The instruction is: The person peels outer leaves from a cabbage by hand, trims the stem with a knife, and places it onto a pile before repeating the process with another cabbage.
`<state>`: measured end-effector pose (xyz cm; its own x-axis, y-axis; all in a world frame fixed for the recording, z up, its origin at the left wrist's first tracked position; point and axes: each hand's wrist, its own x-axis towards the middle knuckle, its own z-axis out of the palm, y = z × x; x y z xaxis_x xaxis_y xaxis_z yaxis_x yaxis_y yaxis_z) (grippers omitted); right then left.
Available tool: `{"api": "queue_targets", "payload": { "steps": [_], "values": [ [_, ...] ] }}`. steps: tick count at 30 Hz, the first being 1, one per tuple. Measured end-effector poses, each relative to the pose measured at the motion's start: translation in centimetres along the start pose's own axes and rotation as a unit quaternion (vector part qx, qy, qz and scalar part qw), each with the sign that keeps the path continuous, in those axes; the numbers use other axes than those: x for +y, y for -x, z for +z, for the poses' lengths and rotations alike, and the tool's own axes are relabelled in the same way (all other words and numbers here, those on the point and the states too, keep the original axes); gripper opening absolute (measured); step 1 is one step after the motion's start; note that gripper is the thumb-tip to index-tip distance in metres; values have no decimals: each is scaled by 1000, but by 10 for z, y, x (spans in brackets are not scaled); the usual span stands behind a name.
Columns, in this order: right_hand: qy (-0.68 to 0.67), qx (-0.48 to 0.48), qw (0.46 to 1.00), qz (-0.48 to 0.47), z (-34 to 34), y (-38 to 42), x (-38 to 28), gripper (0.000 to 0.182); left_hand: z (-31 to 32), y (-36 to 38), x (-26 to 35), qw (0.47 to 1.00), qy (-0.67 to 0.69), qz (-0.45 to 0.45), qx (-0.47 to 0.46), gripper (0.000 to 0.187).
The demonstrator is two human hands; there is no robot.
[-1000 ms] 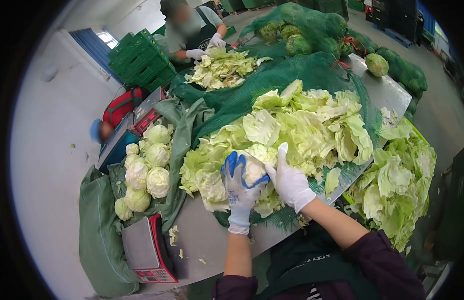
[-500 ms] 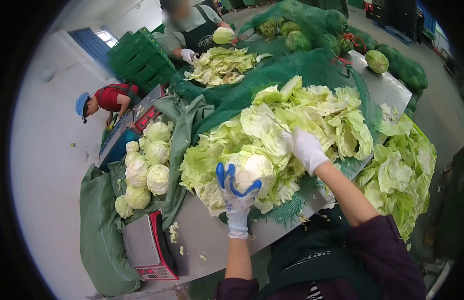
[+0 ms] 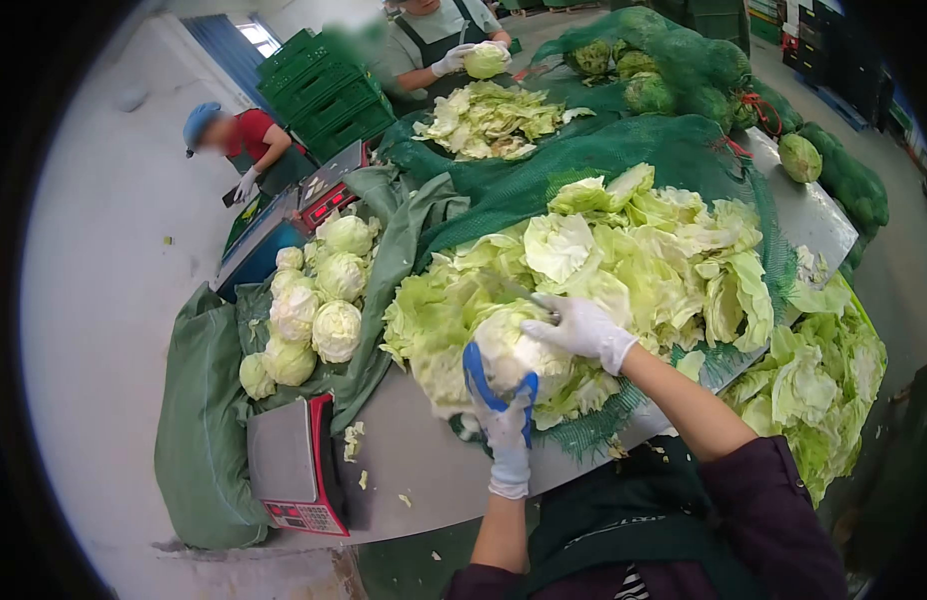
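My left hand (image 3: 502,415), in a white glove with blue fingers, cups a trimmed pale cabbage (image 3: 514,350) from its near side. Blur hides part of that cabbage and the fingertips. Over its upper right side, my white-gloved right hand (image 3: 584,330) is closed on a knife (image 3: 527,293). The thin blade points up and left and is hard to make out against the leaves; the handle lies within my fingers. Around and behind both hands spreads a heap of loose cabbage leaves (image 3: 664,260) on green netting (image 3: 624,150).
Trimmed cabbages (image 3: 339,330) are piled on a green sack at left, behind a red scale (image 3: 284,455). Leaves fill a container (image 3: 819,370) at right. Netted cabbages (image 3: 684,85) lie at the back. Two co-workers stand beyond; one holds a cabbage (image 3: 486,60) in gloved hands.
My right hand has moved left and down with the knife, from above the leaves onto the cabbage. The far co-worker now has both hands at a cabbage. The view has shifted slightly.
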<state>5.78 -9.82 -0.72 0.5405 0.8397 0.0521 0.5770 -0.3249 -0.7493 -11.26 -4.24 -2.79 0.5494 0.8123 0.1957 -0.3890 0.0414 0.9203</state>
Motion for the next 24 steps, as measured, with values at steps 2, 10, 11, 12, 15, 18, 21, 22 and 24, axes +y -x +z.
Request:
{"api": "queue_targets", "payload": {
  "steps": [2,10,11,12,15,18,21,22,24],
  "values": [
    [-83,59,993,57,2,15,7,68,-3,-24,-5,998,-47,27,-29,70],
    [117,93,988,45,-24,32,-14,53,8,-74,-33,894,-353,274,-36,74],
    [162,61,985,6,-31,26,-16,58,10,-75,-34,847,-421,323,-17,77],
    [206,27,978,-33,-37,22,-18,62,10,-74,-34,843,-432,321,-4,86],
    [263,-93,960,11,-55,8,-38,62,14,-67,-32,871,-400,282,37,92],
    [283,-58,956,-47,-47,-3,-27,57,13,-66,-34,875,-396,273,59,92],
    [301,-51,951,-51,-42,-12,-36,57,18,-64,-32,868,-417,255,80,89],
    [302,-51,951,-50,-37,-16,-36,57,20,-66,-31,862,-436,243,90,87],
    [302,-31,953,-10,-24,-28,-33,56,20,-71,-30,874,-408,248,91,85]
  ]
}}
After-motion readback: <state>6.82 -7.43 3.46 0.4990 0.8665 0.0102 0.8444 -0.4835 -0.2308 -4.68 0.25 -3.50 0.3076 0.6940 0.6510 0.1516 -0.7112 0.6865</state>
